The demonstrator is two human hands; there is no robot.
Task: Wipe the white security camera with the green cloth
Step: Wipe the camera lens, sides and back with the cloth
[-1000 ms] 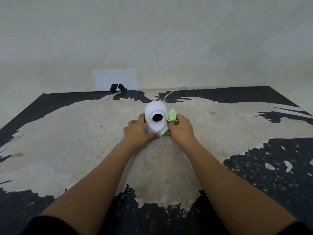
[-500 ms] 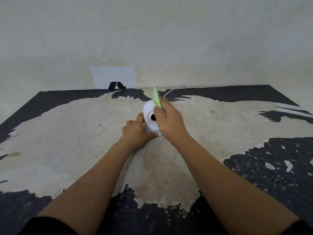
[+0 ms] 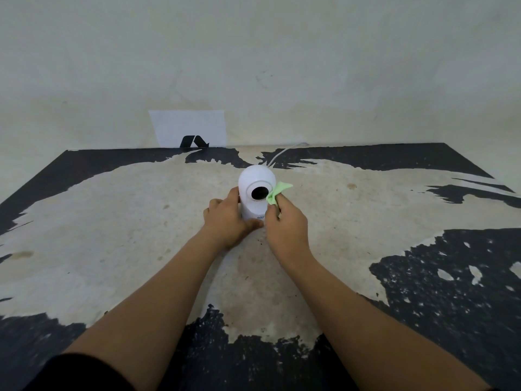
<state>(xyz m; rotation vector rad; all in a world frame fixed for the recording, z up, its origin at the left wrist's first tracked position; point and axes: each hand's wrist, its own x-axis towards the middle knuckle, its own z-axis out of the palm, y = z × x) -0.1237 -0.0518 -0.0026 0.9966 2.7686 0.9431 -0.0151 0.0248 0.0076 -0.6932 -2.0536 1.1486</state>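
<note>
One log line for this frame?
left hand: steadies camera | right hand: cloth beside lens | camera upright

The left hand point(image 3: 228, 221) covers the camera's point(image 3: 256, 193) lower left side and base. The right hand point(image 3: 284, 224) hides most of the cloth point(image 3: 277, 191). Lettering low on the camera is too small to read. Both arms are cut off by the bottom edge.

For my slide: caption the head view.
Left hand steadies white security camera; right hand presses green cloth beside its lens.
</note>
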